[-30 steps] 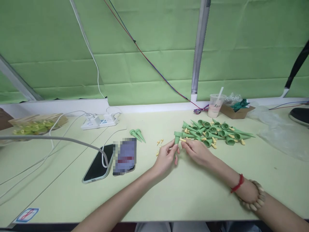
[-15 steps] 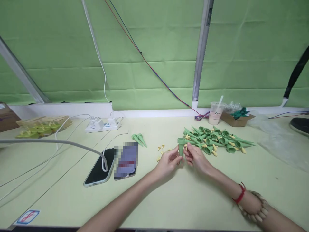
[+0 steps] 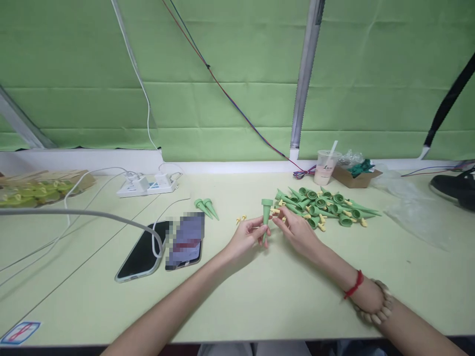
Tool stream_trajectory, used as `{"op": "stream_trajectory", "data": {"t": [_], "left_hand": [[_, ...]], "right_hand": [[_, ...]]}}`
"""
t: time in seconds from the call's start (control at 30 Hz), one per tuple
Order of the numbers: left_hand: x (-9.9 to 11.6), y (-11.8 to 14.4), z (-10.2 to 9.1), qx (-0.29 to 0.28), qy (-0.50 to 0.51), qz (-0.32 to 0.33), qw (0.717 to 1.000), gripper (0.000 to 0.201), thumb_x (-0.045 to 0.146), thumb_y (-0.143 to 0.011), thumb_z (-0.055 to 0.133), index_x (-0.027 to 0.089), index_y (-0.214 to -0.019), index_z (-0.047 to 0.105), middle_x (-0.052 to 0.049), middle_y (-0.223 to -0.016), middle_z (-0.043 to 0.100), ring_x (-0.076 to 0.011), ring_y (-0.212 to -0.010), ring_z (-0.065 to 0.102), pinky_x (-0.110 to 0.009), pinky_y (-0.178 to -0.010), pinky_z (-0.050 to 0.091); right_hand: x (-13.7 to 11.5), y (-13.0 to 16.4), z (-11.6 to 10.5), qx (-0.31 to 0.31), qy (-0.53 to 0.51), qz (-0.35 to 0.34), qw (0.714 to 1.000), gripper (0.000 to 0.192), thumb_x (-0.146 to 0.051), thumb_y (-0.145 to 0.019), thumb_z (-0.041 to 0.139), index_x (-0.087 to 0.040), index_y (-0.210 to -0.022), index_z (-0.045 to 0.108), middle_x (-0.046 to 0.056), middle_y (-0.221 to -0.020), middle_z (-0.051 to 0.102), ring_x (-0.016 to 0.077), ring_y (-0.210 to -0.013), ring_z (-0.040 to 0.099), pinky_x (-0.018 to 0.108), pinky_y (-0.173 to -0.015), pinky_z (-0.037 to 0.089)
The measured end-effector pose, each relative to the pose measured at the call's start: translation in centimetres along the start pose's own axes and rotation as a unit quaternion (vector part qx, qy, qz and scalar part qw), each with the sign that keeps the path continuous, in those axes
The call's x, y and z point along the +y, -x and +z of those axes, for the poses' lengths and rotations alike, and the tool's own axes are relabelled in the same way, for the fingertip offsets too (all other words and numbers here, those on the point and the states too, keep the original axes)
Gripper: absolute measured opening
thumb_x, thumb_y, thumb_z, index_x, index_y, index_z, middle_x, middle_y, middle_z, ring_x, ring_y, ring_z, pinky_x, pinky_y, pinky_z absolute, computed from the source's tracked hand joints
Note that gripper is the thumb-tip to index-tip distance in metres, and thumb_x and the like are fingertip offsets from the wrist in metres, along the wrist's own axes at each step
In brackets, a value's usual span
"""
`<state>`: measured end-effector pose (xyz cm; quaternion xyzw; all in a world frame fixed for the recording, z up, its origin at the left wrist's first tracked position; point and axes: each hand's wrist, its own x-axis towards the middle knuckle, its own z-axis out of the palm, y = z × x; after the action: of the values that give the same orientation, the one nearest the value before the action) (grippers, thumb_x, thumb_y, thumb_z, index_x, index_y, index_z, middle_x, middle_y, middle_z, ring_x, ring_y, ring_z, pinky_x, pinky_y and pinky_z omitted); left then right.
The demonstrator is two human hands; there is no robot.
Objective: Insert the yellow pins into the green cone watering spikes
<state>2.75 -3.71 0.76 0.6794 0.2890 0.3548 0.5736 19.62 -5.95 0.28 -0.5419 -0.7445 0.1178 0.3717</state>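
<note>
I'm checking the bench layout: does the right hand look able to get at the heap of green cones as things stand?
Probably yes. The right hand lies just beside the heap of green cones, with only bare table between them, though its fingers are at the green cone that the left hand holds.

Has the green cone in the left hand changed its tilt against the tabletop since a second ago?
Yes. The green cone in the left hand now stands upright, wide end up, above the table; earlier it leaned.

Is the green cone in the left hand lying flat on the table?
No, the left hand holds the green cone upright above the table, wide end up.
</note>
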Motion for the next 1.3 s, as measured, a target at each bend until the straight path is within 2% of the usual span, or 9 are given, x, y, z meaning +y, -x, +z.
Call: {"op": "stream_trajectory", "data": {"t": [0.17, 0.3, 0.47, 0.53, 0.7, 0.97, 1.03, 1.2, 1.3], "left_hand": [[-0.5, 0.4, 0.5, 0.005, 0.028, -0.037, 0.999, 0.029, 0.04, -0.079, 0.054, 0.014, -0.067, 0.054, 0.004, -0.046, 0.043, -0.0062, -0.042, 0.04, -0.02, -0.045, 0.029], [-0.6, 0.5, 1.1, -0.005, 0.058, -0.045, 0.997, 0.029, 0.039, -0.078, 0.055, 0.014, -0.064, 0.051, 0.002, -0.049, 0.045, -0.0066, -0.042, 0.042, -0.021, -0.044, 0.028], [0.1, 0.6, 0.8, -0.017, -0.008, -0.025, 1.0, 0.03, 0.04, -0.081, 0.051, 0.014, -0.068, 0.054, 0.002, -0.046, 0.046, -0.0067, -0.042, 0.042, -0.021, -0.045, 0.029], [0.3, 0.6, 0.6, -0.015, -0.026, -0.013, 0.999, 0.029, 0.04, -0.08, 0.052, 0.013, -0.073, 0.058, 0.001, -0.053, 0.05, -0.0063, -0.045, 0.045, -0.02, -0.046, 0.031], [0.3, 0.4, 0.5, -0.006, -0.019, -0.038, 0.999, 0.033, 0.044, -0.076, 0.056, 0.012, -0.081, 0.062, -0.001, -0.067, 0.055, -0.0072, -0.044, 0.051, -0.02, -0.041, 0.032], [0.2, 0.4, 1.1, 0.033, -0.004, -0.038, 0.999, 0.032, 0.041, -0.075, 0.056, 0.012, -0.06, 0.054, 0.001, -0.052, 0.051, -0.0096, -0.044, 0.052, -0.02, -0.042, 0.037], [0.2, 0.4, 1.3, 0.043, 0.004, -0.032, 0.999, 0.032, 0.041, -0.075, 0.056, 0.012, -0.061, 0.055, 0.0, -0.054, 0.051, -0.0094, -0.044, 0.053, -0.02, -0.04, 0.036], [0.4, 0.4, 1.2, 0.033, -0.016, -0.018, 0.999, 0.033, 0.043, -0.075, 0.056, 0.012, -0.067, 0.059, -0.001, -0.057, 0.054, -0.0117, -0.047, 0.057, -0.02, -0.04, 0.039], [0.4, 0.4, 1.0, 0.028, -0.028, -0.005, 0.999, 0.031, 0.041, -0.076, 0.055, 0.011, -0.07, 0.063, -0.002, -0.062, 0.058, -0.0104, -0.047, 0.056, -0.021, -0.043, 0.04]], "right_hand": [[0.5, -0.1, -0.1, 0.035, 0.092, -0.059, 0.993, 0.037, -0.034, -0.095, 0.022, -0.02, -0.076, 0.051, 0.003, -0.074, 0.057, 0.0144, -0.065, 0.054, 0.024, -0.056, 0.034], [0.5, -0.2, -0.3, 0.035, 0.153, -0.086, 0.984, 0.033, -0.039, -0.092, 0.031, -0.019, -0.078, 0.052, 0.004, -0.076, 0.058, 0.0127, -0.057, 0.053, 0.024, -0.05, 0.029], [0.8, -0.4, -0.6, 0.059, 0.189, -0.117, 0.973, 0.038, -0.038, -0.093, 0.026, -0.018, -0.078, 0.054, 0.007, -0.077, 0.06, 0.0143, -0.057, 0.054, 0.025, -0.049, 0.027], [0.9, -0.3, -0.4, 0.066, 0.151, -0.111, 0.98, 0.04, -0.039, -0.093, 0.025, -0.018, -0.076, 0.054, 0.006, -0.071, 0.06, 0.0147, -0.056, 0.053, 0.025, -0.051, 0.029], [0.8, 0.1, 0.7, 0.043, -0.031, -0.006, 0.999, 0.039, -0.041, -0.093, 0.024, -0.021, -0.074, 0.051, -0.002, -0.048, 0.05, 0.014, -0.045, 0.048, 0.026, -0.054, 0.036], [-1.0, 0.5, 0.8, 0.015, -0.27, 0.09, 0.958, 0.05, -0.059, -0.087, 0.023, -0.022, -0.057, 0.036, -0.005, -0.039, 0.038, 0.0129, -0.036, 0.045, 0.025, -0.044, 0.035], [-1.2, 0.4, 0.4, 0.014, -0.243, 0.066, 0.968, 0.048, -0.058, -0.087, 0.026, -0.022, -0.059, 0.037, -0.004, -0.042, 0.042, 0.0125, -0.039, 0.046, 0.025, -0.046, 0.036], [-0.2, -0.1, -0.6, 0.047, -0.015, -0.008, 0.999, 0.039, -0.049, -0.089, 0.03, -0.022, -0.064, 0.041, -0.003, -0.047, 0.042, 0.0129, -0.043, 0.041, 0.026, -0.05, 0.03], [-0.1, 0.0, -0.5, 0.059, -0.041, -0.005, 0.997, 0.042, -0.051, -0.088, 0.029, -0.022, -0.059, 0.038, -0.002, -0.048, 0.041, 0.0126, -0.043, 0.04, 0.027, -0.049, 0.029]]}}
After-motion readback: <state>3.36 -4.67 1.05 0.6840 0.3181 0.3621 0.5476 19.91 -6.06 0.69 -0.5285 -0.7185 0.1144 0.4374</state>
